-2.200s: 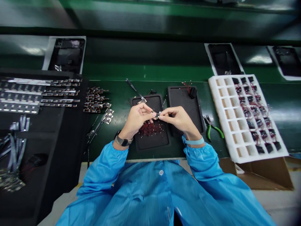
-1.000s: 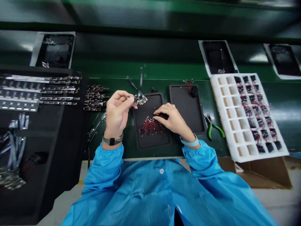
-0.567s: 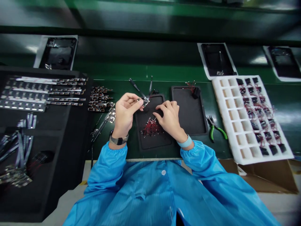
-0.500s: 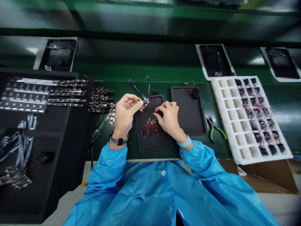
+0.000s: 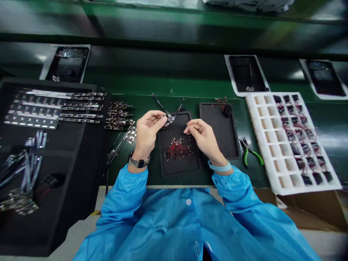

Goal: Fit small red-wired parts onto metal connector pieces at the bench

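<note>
Green bench (image 5: pixel 130 87) stretches beyond both hands. Left hand (image 5: pixel 146 132) pinches strips (image 5: pixel 170 119); right hand's (image 5: pixel 202 137) fingertips draw close, any hold too small to tell. Red wires (image 5: pixel 176 148) lie between, nearer the body. Best keep the pinch light, steady.

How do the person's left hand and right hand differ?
The left hand pinches a small board with dark strips attached; the right hand has its thumb and fingertips close together, but whether they hold anything is too small to tell.
The left hand's wrist wears a patterned, darkish band; the right hand's wears a plain, pale blue band.
Both are bare, with blue sleeves below the wrists.
</note>
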`<control>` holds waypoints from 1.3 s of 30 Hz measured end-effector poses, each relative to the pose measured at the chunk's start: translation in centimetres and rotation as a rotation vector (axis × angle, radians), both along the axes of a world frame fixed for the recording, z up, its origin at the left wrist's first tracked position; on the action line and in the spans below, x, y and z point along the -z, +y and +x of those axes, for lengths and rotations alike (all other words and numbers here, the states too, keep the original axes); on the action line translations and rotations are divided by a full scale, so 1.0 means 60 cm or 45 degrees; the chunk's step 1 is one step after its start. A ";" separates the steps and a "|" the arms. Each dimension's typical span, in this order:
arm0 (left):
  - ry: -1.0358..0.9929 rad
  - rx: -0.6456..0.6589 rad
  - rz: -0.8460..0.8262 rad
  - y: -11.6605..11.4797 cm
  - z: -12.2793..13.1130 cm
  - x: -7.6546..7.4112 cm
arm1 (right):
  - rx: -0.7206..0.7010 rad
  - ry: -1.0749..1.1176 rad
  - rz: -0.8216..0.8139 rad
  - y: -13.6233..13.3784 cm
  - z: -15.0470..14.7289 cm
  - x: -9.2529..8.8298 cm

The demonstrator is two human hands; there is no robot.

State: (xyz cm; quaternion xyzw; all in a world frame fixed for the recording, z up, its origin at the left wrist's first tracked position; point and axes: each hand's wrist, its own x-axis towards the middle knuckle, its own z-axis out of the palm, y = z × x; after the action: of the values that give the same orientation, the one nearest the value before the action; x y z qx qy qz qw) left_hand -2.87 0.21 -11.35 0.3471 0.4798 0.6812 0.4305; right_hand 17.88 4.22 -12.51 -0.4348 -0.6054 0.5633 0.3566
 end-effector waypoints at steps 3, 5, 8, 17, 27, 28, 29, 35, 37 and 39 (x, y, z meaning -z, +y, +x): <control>0.023 -0.003 0.007 0.001 0.000 0.002 | -0.044 0.065 -0.104 0.003 0.009 -0.005; 0.025 0.002 0.009 0.001 0.000 0.004 | -0.055 0.063 -0.127 -0.001 0.011 -0.011; 0.026 0.009 -0.002 0.000 0.001 0.008 | -0.065 0.039 -0.153 -0.005 0.013 -0.018; 0.058 0.078 -0.016 -0.003 0.004 0.010 | -0.083 -0.003 -0.092 -0.002 0.019 -0.019; 0.084 0.111 -0.106 -0.006 0.010 0.001 | -0.066 -0.109 0.041 -0.008 0.019 -0.033; 0.077 0.115 -0.112 -0.007 0.010 0.001 | -0.073 -0.110 0.047 -0.008 0.020 -0.035; 0.080 0.124 -0.114 -0.007 0.010 0.001 | -0.079 -0.111 0.052 -0.008 0.020 -0.036; 0.215 0.271 -0.100 -0.011 0.010 -0.003 | -0.149 -0.148 0.086 -0.007 0.026 -0.043; 0.247 0.343 -0.122 -0.012 0.011 -0.005 | -0.209 -0.163 0.088 -0.007 0.027 -0.046; 0.293 0.396 -0.129 -0.013 0.011 -0.006 | -0.282 -0.177 0.088 -0.007 0.029 -0.048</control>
State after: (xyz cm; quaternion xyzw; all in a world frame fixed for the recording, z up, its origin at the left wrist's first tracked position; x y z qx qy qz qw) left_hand -2.19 -0.59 -11.02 0.4704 0.5001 0.5374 0.4896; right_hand 19.63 3.81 -9.60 -0.3906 -0.6921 0.5465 0.2642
